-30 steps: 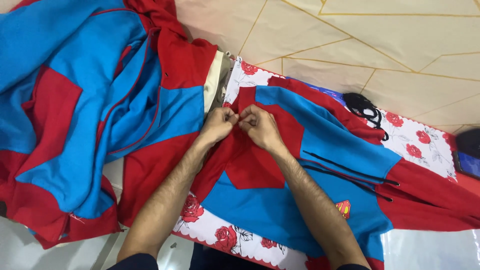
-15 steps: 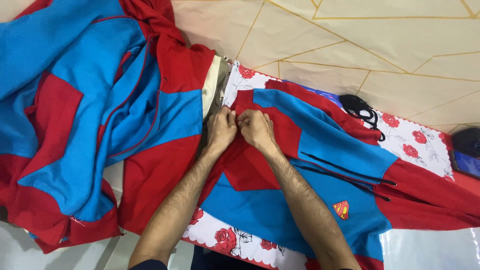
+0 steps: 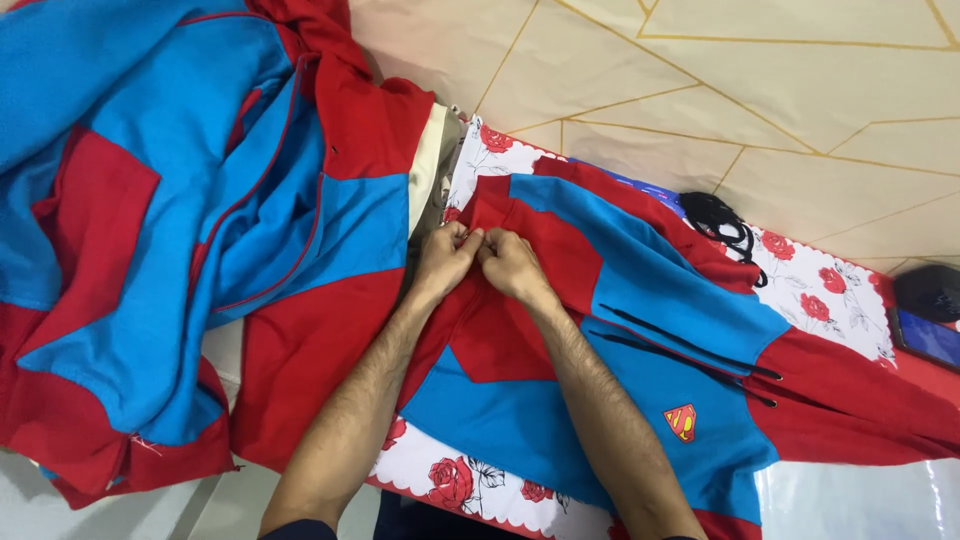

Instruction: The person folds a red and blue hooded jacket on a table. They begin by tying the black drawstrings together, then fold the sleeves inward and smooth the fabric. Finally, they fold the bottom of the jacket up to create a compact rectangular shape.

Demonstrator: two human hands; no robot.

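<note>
Head view. A red and blue garment [image 3: 610, 330] is seen spread flat across a rose-patterned cloth [image 3: 830, 300], which covers the counter. Two bare forearms are extended from the lower edge of the frame toward the garment's upper part.

The left hand [image 3: 447, 258] and the right hand [image 3: 508, 266] are placed side by side, touching, at a red panel near the garment's top edge. The fingers [image 3: 466, 238] of both hands are curled together and appear pinched on a small fold of the red fabric; what exactly lies between them is too small to be told.

On the garment's blue section, two dark drawstrings [image 3: 690, 350] are noted running diagonally toward the right. A small red and yellow emblem [image 3: 681, 421] is recorded on the blue panel, just beside the right forearm.

To the left, a heap of further garments [image 3: 170, 230] in the same red and blue is piled loosely, its edge touching the flat garment near the left hand. A beige strip [image 3: 428, 165] is visible between the heap and the patterned cloth.

Behind the flat garment, a bundle of black cord [image 3: 722, 222] lies on the cloth against a cream wall [image 3: 720, 80] lined in gold. At the far right, a dark object [image 3: 930, 290] and a phone [image 3: 926, 338] are recorded on a red surface, well apart from both hands.
</note>
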